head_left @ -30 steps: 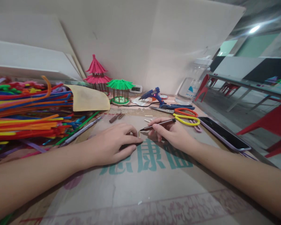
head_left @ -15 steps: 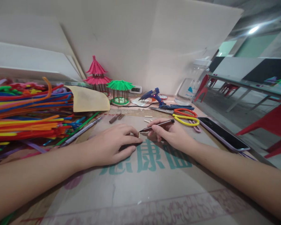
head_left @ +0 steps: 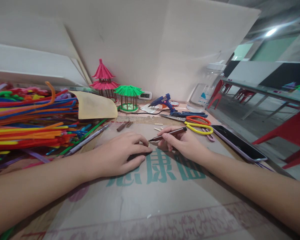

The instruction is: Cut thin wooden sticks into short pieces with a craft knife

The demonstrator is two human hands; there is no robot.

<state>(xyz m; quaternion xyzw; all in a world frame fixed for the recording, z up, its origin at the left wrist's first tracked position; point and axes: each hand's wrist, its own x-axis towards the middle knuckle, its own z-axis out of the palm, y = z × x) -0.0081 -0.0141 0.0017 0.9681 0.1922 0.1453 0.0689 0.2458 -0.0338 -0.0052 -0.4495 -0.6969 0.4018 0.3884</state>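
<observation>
In the head view my right hand (head_left: 187, 142) is closed around a dark brown marker pen (head_left: 168, 134), its tip pointing left. The tip meets a tiny pale wooden stick (head_left: 148, 143) that the fingertips of my left hand (head_left: 120, 154) hold against the sheet. Most of that stick is hidden by my fingers. Beyond the pen lie a few more short pale sticks (head_left: 158, 129). A little bunch of brown-coloured sticks (head_left: 126, 124) rests past my left hand. Under both hands spreads a translucent plastic sheet (head_left: 130, 206) with green printed characters.
Pipe cleaners (head_left: 30, 113) in many colours pile up at the left. Two small pavilions, one pink (head_left: 104, 81) and one green (head_left: 128, 96), stand at the back. A blue glue gun (head_left: 162, 101), scissors (head_left: 197, 124), a water bottle (head_left: 202, 88) and a phone (head_left: 237, 143) line the right side.
Both hands keep almost the same place. The pen tip stays at the small stick, with only a very slight shift.
</observation>
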